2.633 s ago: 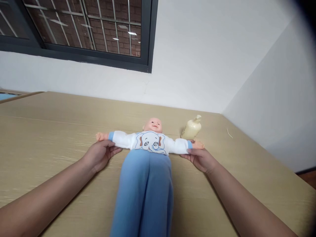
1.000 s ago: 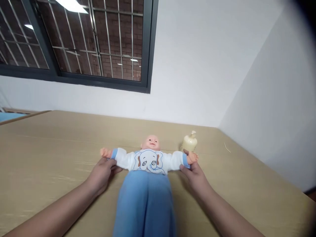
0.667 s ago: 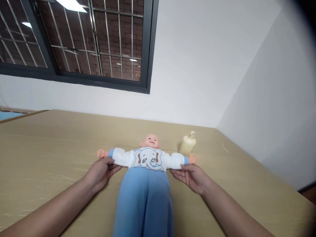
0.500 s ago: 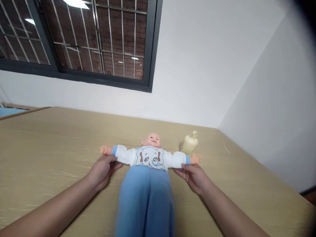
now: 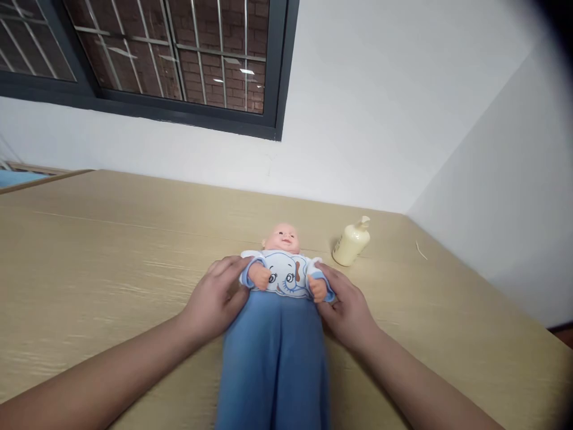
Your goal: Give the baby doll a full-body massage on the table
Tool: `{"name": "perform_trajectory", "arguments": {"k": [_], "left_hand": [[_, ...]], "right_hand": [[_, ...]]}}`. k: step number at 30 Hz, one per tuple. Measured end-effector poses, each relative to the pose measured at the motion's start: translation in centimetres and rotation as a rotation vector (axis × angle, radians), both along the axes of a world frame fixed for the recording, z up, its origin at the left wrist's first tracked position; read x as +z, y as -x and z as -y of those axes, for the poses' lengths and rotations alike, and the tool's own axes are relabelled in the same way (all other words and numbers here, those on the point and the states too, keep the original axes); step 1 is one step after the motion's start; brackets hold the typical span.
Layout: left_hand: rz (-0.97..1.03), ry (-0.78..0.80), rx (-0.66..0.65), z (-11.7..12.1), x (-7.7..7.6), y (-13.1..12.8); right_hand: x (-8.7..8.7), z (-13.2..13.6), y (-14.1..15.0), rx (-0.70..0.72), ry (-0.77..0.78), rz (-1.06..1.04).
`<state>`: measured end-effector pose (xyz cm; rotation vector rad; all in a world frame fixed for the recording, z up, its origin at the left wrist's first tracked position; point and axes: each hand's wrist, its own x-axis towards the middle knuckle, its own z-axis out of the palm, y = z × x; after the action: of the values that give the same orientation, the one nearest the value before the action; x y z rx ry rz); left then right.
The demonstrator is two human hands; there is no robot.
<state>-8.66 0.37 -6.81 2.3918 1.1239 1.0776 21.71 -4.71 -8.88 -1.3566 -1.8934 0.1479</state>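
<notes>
A baby doll (image 5: pixel 286 275) lies on its back on the wooden surface, its head toward the wall. It wears a white top with an elephant print and long blue trousers (image 5: pixel 275 358). My left hand (image 5: pixel 220 292) is closed round the doll's arm at the left of the view, fingers on the sleeve. On the other side my right hand (image 5: pixel 347 301) grips the other sleeved arm near its blue cuff. Both doll arms are folded in, with the small fists over the front of the top. Parts of my fingertips are hidden behind the sleeves.
A cream pump bottle (image 5: pixel 352 242) stands beyond my right hand, beside the doll's head. A thin pale strip (image 5: pixel 421 250) lies farther right on the wooden surface (image 5: pixel 134 251). White walls border the back and right, and a barred window (image 5: pixel 179 60) is above.
The doll's arms were stretched out sideways and are now bent in over its chest. Both my hands have moved inward with them. The camera view has tilted down a little.
</notes>
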Motion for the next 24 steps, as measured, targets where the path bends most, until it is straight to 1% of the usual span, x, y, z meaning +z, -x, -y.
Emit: {"name": "perform_trajectory", "arguments": {"k": [3, 6, 9, 13, 15, 18, 21, 24], "left_hand": [[-0.172, -0.125, -0.019, -0.1, -0.2, 0.0], [-0.292, -0.19, -0.058, -0.2, 0.1, 0.0], [-0.376, -0.215, -0.086, -0.3, 0.4, 0.0], [-0.401, -0.209, -0.099, -0.4, 0.5, 0.0], [-0.37, -0.188, -0.09, -0.5, 0.4, 0.0], [-0.25, -0.126, -0.072, -0.6, 0.1, 0.1], [-0.085, -0.022, -0.032, -0.8, -0.1, 0.6], [0.144, 0.127, 0.058, -1.5, -0.5, 1.2]], "right_hand": [[-0.1, 0.0, 0.2, 0.038, -0.042, 0.113], [0.0, 0.0, 0.4, 0.056, -0.02, 0.217], [0.1, 0.0, 0.6, 0.082, -0.009, 0.291], [0.1, 0.0, 0.6, 0.101, 0.0, 0.317], [-0.1, -0.1, 0.6, 0.081, 0.001, 0.28], [-0.1, -0.2, 0.3, 0.024, -0.004, 0.153], [0.0, -0.5, -0.4, 0.009, 0.049, -0.042], [-0.3, -1.2, -1.6, 0.006, 0.163, -0.302]]}}
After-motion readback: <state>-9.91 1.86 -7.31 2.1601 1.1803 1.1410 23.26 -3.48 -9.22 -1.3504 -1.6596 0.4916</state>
